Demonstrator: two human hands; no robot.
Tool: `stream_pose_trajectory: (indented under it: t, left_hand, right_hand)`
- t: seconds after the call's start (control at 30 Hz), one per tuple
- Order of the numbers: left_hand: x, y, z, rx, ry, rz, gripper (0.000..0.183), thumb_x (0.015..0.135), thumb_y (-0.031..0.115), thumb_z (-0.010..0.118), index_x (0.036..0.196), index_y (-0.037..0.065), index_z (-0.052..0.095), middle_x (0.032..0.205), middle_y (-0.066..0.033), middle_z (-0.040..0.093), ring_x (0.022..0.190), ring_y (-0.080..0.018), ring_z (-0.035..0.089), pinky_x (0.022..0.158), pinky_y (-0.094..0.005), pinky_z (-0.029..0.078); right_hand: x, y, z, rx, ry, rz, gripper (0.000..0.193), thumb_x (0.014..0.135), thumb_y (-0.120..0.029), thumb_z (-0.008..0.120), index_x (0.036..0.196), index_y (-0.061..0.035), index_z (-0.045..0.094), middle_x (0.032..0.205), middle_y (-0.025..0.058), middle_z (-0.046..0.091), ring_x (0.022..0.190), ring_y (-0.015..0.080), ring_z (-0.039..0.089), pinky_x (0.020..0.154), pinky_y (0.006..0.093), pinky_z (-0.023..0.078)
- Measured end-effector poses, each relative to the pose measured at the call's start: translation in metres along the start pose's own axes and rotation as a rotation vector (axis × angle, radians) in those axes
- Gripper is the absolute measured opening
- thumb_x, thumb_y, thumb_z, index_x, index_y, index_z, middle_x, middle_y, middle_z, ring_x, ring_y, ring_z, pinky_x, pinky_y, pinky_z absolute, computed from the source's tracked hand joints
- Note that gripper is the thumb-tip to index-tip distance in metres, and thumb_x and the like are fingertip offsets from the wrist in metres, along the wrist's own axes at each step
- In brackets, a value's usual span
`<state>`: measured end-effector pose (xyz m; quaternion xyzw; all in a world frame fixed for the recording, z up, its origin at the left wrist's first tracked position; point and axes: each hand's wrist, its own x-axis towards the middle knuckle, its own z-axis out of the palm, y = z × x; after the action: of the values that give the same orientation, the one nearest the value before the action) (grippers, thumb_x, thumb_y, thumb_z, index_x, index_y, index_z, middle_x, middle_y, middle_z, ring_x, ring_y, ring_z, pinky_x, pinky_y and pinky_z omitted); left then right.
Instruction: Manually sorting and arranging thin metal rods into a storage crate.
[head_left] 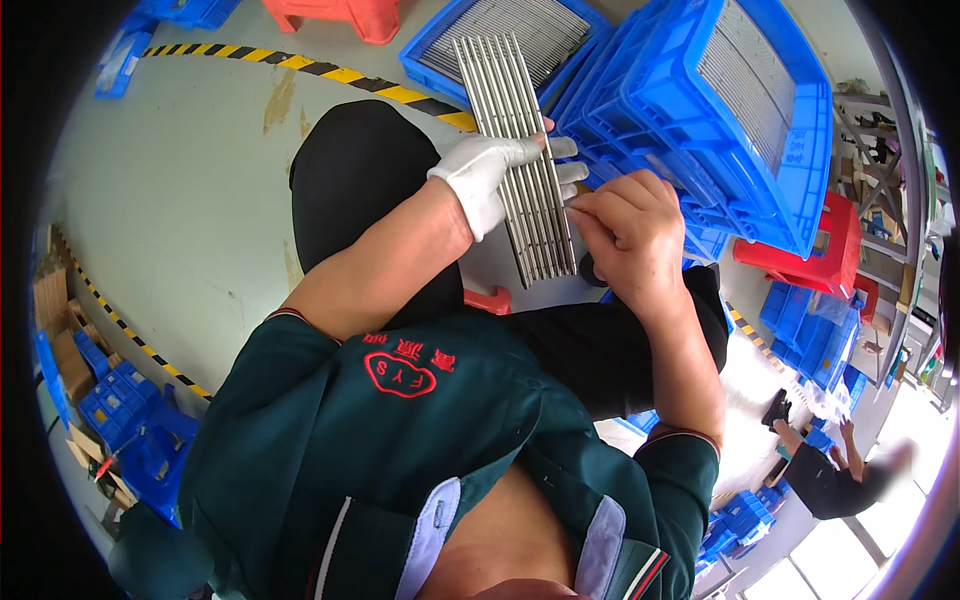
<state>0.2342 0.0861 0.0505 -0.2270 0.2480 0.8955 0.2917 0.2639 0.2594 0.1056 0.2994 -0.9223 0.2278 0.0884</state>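
My left hand (478, 178) wears a white glove with bare fingertips showing. It is closed around a flat row of several slim metal rods (541, 225), lying side by side and slanting across the view. The thumb lies over the rods, and gloved fingers come out from beneath at their right edge. Small dark marks or holes show along the rods. My right hand (640, 238) is bare and closed in a pinch beside that right edge, thumb and forefinger together. Whatever lies between those fingertips is too small or hidden to make out.
Beyond the rods, a blue crate (425, 62) holds rows of similar rods. A taller stack of blue crates (640, 90) stands at the right, its top one filled too. Red stools (815, 245) and shelving (890, 225) stand farther right. Another person (830, 475) is at lower right.
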Motion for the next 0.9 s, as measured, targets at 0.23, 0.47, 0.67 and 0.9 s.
stream_pose_trajectory:
  t: [0.23,0.47,0.67,0.9]
  left_hand:
    - [0.002,0.000,-0.004,0.004,0.002,0.025,0.027,0.094,0.005,0.046,0.120,0.002,0.047,0.116,-0.0203,0.052,0.109,-0.0403,0.056,0.091,-0.0525,0.050]
    - [0.001,0.000,-0.002,-0.001,0.011,0.021,0.026,0.093,0.004,0.046,0.120,0.002,0.047,0.115,-0.0201,0.053,0.107,-0.0396,0.058,0.089,-0.0510,0.052]
    - [0.003,-0.002,-0.008,-0.009,-0.006,0.033,0.028,0.093,0.003,0.047,0.120,0.002,0.045,0.119,-0.0226,0.051,0.108,-0.0408,0.056,0.090,-0.0516,0.051]
    - [0.000,0.002,-0.006,-0.017,0.028,0.043,0.029,0.092,0.001,0.046,0.121,0.001,0.045,0.120,-0.0220,0.051,0.109,-0.0399,0.056,0.092,-0.0490,0.050]
  right_hand:
    - [0.000,0.001,0.006,0.092,0.000,0.071,0.010,0.064,-0.007,0.073,0.070,-0.0070,0.065,0.071,0.0032,0.061,0.071,0.0234,0.056,0.066,0.0355,0.044]
    - [0.001,0.002,0.007,0.093,0.012,0.063,0.010,0.064,-0.008,0.073,0.071,-0.0075,0.066,0.072,0.0030,0.060,0.071,0.0236,0.056,0.066,0.0353,0.043]
    - [0.007,-0.009,0.003,-0.025,-0.042,-0.049,0.011,0.065,-0.007,0.073,0.073,-0.0059,0.066,0.072,0.0032,0.061,0.070,0.0224,0.055,0.066,0.0345,0.043]
    - [0.011,-0.009,0.006,-0.103,-0.072,-0.111,0.011,0.063,-0.007,0.072,0.072,-0.0088,0.065,0.072,0.0021,0.060,0.071,0.0220,0.055,0.066,0.0348,0.043]
